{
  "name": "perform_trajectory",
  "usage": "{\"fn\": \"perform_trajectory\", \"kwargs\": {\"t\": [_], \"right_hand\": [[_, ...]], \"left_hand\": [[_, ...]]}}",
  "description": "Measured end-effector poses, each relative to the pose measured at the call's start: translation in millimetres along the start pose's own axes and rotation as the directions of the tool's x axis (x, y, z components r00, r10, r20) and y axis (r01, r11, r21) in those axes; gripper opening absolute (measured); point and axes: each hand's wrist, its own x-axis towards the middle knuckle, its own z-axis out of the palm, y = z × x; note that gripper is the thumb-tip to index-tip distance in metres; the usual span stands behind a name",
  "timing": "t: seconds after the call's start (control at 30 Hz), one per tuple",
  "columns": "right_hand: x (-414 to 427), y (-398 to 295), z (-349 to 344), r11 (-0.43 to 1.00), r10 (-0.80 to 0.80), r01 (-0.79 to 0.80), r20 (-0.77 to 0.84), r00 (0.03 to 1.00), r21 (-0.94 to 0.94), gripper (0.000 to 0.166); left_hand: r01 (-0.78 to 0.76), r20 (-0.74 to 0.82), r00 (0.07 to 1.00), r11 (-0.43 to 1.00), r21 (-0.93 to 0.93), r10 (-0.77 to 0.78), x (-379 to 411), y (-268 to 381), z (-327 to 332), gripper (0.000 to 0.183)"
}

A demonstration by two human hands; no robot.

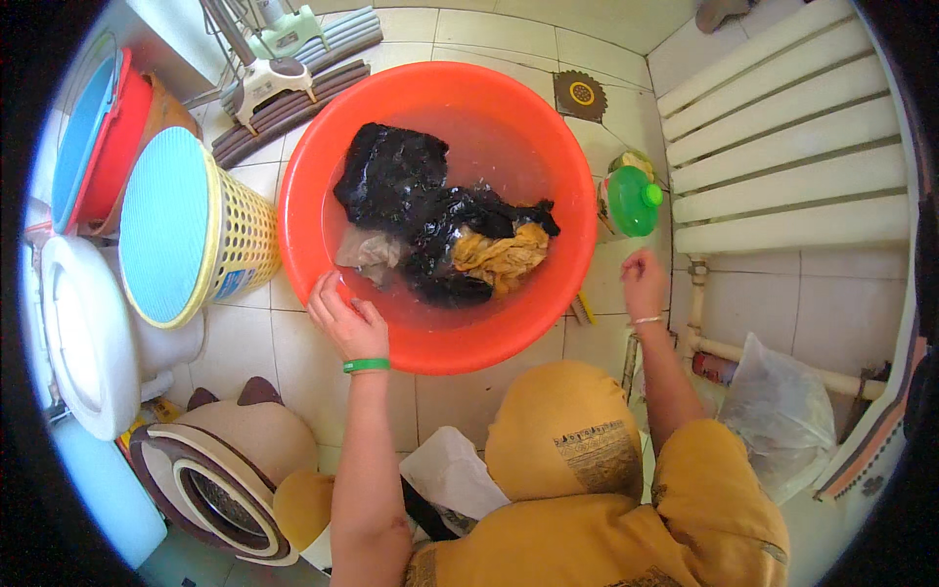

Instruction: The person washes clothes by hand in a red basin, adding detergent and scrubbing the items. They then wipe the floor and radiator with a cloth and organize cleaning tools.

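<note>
A large red-orange plastic basin holds cloudy water and wet laundry. Black cloth is bunched through its middle and upper left. A mustard-yellow cloth lies against the black at the right, and a greyish cloth is mostly under water at the left. My left hand, with a green wristband, rests on the basin's near-left rim, thumb apart from the fingers. To the right of the basin, my right hand hangs in the air with curled fingers, just below a green-capped bottle. Whether its fingers hold anything is unclear.
A perforated laundry basket and a toilet stand on the left. A brush lies by the basin's right side. Along the right wall are a white radiator and a plastic bag. A floor drain lies beyond the basin.
</note>
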Motion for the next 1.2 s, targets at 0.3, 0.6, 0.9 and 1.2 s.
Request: {"fn": "perform_trajectory", "kwargs": {"t": [0.3,0.6,0.9,1.2], "right_hand": [[-27.1,55.4,102.2,0.940,-0.143,0.159,0.075,0.987,-0.303,0.031],[-54.2,-97.8,-33.6,0.960,-0.140,0.130,-0.020,0.990,-0.249,0.025],[40.8,-149.5,73.5,0.883,-0.470,0.465,0.160,0.868,0.067,0.052],[70.4,-114.1,137.3,0.918,-0.333,0.396,0.601,0.727,0.029,0.054]], "left_hand": [[-0.019,0.034,0.999,0.999,0.044,0.017,1.2,0.8,-1.2,0.043],[0.016,0.027,0.999,0.998,0.055,-0.017,-2.3,-3.0,1.4,0.041],[0.005,0.023,1.000,0.998,0.057,-0.006,-0.8,-5.0,1.9,0.040],[-0.070,0.020,0.997,0.994,0.084,0.069,-0.2,-3.2,-2.2,0.045]]}}
